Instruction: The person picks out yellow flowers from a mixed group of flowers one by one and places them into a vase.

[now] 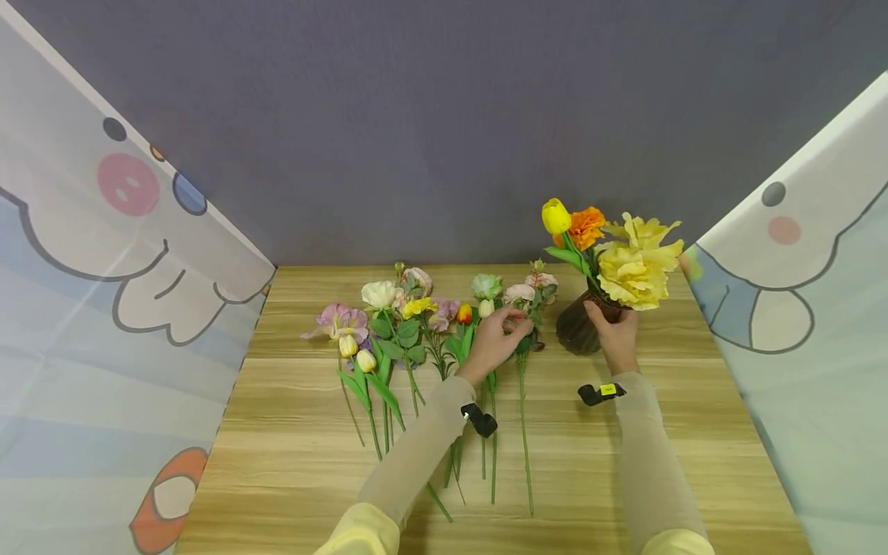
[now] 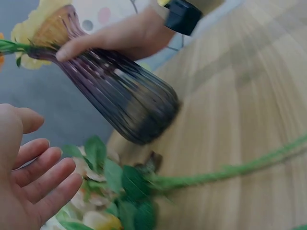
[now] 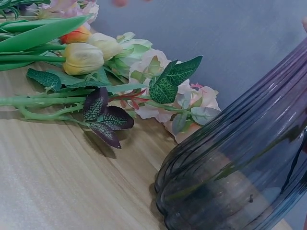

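Note:
My right hand [image 1: 616, 339] grips a ribbed, dark translucent glass vase [image 1: 577, 325] near its neck, and the vase leans on the table. From its mouth rise a yellow tulip [image 1: 556, 216], an orange flower [image 1: 586, 228] and a large ruffled yellow bloom [image 1: 638, 266]. A stem shows through the glass in the right wrist view. My left hand [image 1: 494, 343] hovers above the lying flowers, nearest a pale pink rose stem [image 1: 523, 432]. In the left wrist view its fingers [image 2: 45, 175] are loosely bent and hold nothing. Green leaves [image 2: 112, 175] lie just beyond them.
Left of my left hand lie more artificial flowers: white tulips [image 1: 365, 360], a purple-pink bloom [image 1: 340, 320], a cream rose [image 1: 379, 294] and a red-orange tulip [image 1: 464, 313]. Their stems point toward me across the wooden table [image 1: 291, 478]. A grey wall [image 1: 416, 139] stands behind, with printed curtains at both sides.

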`<action>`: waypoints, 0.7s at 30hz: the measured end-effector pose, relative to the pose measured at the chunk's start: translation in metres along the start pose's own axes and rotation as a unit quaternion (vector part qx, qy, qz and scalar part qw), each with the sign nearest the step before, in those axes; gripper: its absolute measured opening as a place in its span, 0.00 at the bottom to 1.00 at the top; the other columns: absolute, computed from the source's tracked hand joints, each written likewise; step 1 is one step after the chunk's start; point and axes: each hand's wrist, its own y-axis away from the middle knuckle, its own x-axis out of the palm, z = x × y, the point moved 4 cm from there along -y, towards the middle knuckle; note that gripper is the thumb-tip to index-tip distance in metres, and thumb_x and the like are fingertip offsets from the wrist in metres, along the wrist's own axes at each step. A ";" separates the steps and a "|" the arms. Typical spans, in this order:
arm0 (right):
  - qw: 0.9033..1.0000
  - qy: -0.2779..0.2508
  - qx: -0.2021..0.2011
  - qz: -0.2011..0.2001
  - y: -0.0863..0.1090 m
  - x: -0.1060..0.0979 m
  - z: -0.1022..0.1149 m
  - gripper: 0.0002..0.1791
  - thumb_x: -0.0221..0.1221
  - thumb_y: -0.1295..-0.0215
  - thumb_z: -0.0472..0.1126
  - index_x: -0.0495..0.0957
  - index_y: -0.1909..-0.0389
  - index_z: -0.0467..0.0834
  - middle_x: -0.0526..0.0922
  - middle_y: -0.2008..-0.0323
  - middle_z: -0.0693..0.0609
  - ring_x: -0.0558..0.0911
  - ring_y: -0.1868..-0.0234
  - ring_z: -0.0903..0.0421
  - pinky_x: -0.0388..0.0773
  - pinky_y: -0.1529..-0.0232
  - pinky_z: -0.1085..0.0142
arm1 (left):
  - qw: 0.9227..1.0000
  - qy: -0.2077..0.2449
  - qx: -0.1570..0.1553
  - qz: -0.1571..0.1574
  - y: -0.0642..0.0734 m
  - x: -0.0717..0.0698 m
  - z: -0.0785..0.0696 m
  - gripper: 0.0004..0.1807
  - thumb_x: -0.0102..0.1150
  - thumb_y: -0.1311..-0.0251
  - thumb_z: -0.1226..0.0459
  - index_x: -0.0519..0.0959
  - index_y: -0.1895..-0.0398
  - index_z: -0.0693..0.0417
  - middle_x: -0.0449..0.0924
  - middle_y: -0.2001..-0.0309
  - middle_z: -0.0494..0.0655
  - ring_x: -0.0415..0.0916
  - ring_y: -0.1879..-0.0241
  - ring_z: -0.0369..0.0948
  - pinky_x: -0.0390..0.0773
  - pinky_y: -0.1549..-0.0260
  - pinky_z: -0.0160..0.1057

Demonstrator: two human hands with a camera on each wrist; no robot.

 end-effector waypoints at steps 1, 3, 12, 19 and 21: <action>1.000 -0.001 -0.002 0.001 0.000 0.000 0.000 0.25 0.67 0.33 0.33 0.73 0.38 0.48 0.80 0.54 0.54 0.78 0.57 0.60 0.77 0.58 0.73 | 1.000 -0.005 -0.003 -0.001 0.003 0.000 0.003 0.22 0.56 0.24 0.52 0.80 0.38 0.58 0.84 0.48 0.47 0.83 0.55 0.40 0.82 0.59 0.34; 1.000 -0.003 -0.004 0.002 0.000 0.000 0.000 0.25 0.67 0.33 0.33 0.73 0.38 0.48 0.79 0.55 0.54 0.78 0.58 0.60 0.77 0.59 0.73 | 1.000 -0.008 -0.008 -0.003 0.008 0.000 0.010 0.21 0.56 0.24 0.54 0.80 0.39 0.58 0.84 0.48 0.48 0.83 0.55 0.40 0.82 0.59 0.34; 1.000 0.007 0.014 0.001 0.001 0.000 -0.001 0.26 0.67 0.33 0.35 0.72 0.36 0.47 0.78 0.48 0.56 0.78 0.49 0.60 0.76 0.51 0.74 | 0.999 -0.018 -0.011 -0.044 0.030 0.002 0.035 0.15 0.58 0.25 0.59 0.83 0.46 0.61 0.85 0.55 0.49 0.82 0.58 0.40 0.83 0.58 0.35; 1.000 0.009 -0.001 -0.002 0.001 0.001 -0.002 0.24 0.67 0.33 0.34 0.74 0.38 0.47 0.79 0.50 0.55 0.79 0.52 0.60 0.77 0.54 0.73 | 0.990 -0.083 -0.007 -0.118 0.045 0.004 0.051 0.11 0.63 0.28 0.63 0.84 0.49 0.58 0.83 0.55 0.48 0.81 0.57 0.42 0.82 0.60 0.38; 1.000 0.006 -0.005 -0.002 0.001 0.001 -0.002 0.24 0.67 0.33 0.33 0.74 0.38 0.46 0.79 0.51 0.55 0.78 0.53 0.60 0.77 0.54 0.73 | 0.985 -0.107 -0.019 -0.135 0.049 0.004 0.055 0.10 0.64 0.30 0.63 0.84 0.50 0.56 0.81 0.54 0.49 0.79 0.57 0.43 0.82 0.60 0.39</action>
